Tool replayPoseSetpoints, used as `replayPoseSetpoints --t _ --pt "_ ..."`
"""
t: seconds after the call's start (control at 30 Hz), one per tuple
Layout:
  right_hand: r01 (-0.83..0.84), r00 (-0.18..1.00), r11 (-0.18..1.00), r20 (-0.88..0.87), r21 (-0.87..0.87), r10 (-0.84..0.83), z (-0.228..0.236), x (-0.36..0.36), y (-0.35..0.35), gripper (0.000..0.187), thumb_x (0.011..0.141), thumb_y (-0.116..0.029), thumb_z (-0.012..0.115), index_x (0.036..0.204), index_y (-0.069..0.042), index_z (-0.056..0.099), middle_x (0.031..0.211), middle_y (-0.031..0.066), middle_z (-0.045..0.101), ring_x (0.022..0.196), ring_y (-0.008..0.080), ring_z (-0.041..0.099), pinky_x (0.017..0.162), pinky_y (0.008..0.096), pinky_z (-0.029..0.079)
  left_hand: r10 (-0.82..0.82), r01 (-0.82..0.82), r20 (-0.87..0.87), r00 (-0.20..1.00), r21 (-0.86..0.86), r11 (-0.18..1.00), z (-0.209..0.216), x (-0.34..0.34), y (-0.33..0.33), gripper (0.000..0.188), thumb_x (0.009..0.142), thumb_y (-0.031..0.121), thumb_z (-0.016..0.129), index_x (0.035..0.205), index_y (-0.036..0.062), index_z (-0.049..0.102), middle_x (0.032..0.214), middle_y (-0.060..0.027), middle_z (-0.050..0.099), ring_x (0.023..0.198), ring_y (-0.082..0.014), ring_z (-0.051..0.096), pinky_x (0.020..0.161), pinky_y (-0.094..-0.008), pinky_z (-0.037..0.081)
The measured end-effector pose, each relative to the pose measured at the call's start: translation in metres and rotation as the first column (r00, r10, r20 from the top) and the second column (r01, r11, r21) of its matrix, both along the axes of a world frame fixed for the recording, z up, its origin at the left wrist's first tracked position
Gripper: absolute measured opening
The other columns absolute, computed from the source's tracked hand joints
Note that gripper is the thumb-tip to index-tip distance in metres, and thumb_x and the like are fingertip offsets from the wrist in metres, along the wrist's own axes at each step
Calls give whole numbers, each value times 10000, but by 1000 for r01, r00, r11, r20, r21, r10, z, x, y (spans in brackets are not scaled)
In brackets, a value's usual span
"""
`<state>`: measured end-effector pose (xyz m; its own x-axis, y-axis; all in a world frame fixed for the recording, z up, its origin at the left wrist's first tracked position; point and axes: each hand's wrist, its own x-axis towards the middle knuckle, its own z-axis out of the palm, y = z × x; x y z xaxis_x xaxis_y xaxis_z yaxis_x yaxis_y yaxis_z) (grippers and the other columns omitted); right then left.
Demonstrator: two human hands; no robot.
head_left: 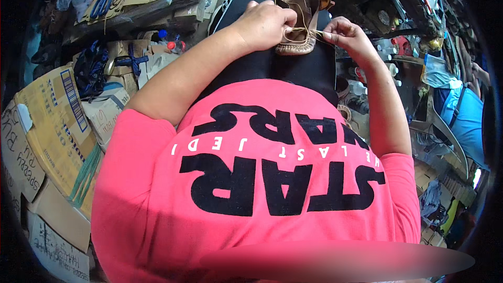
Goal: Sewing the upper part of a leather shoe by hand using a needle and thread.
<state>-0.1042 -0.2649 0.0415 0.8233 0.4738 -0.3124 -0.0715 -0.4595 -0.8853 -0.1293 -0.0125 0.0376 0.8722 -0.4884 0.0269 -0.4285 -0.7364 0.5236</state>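
A brown leather moccasin-style shoe [306, 1] rests on my lap between both hands, its puckered, stitched toe toward me. My left hand [266, 25] is closed at the left side of the toe, thumb and forefinger pinched on a pale thread. On the other side, my right hand [348, 36] pinches the pale thread [320, 32], which runs taut from the toe seam. Loops of thread lie over the shoe's opening. Whether a needle is in either hand is too small to tell.
Cardboard boxes [50, 120] are stacked at my left. A dark wooden bench edge [141, 15] carries cardboard sheets and blue-handled scissors [103, 2]. Small bottles [358, 87] stand at my right, near a person in blue [463, 120]. A red-capped bottle [177, 46] lies beyond my left arm.
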Motion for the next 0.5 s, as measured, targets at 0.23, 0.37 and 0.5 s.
replayPoseSetpoints --t 0.23,0.37,0.5 --pt "39 999 999 -30 20 -39 7 -15 -22 142 820 -148 688 863 -28 626 893 -14 507 864 87 516 763 233 415 -14 -1 -99 995 -145 989 -12 7 -14 137 848 194 534 913 113 624 838 -123 663 837 -312 635 754 -466 456" --pt "98 912 968 410 -230 5 20 13 -23 136 837 -178 649 892 -54 646 930 34 541 879 140 551 794 267 439 -105 105 -8 994 -1 994 -12 8 -14 156 864 210 508 934 165 639 805 -92 664 808 -289 637 776 -453 405" --pt "307 621 825 757 -474 204 -1 27 -29 195 807 -234 660 910 -70 657 1030 88 563 920 276 571 796 367 459 -102 102 26 994 -5 995 -16 7 -12 151 878 266 537 933 144 609 792 -105 636 838 -303 613 736 -459 423"
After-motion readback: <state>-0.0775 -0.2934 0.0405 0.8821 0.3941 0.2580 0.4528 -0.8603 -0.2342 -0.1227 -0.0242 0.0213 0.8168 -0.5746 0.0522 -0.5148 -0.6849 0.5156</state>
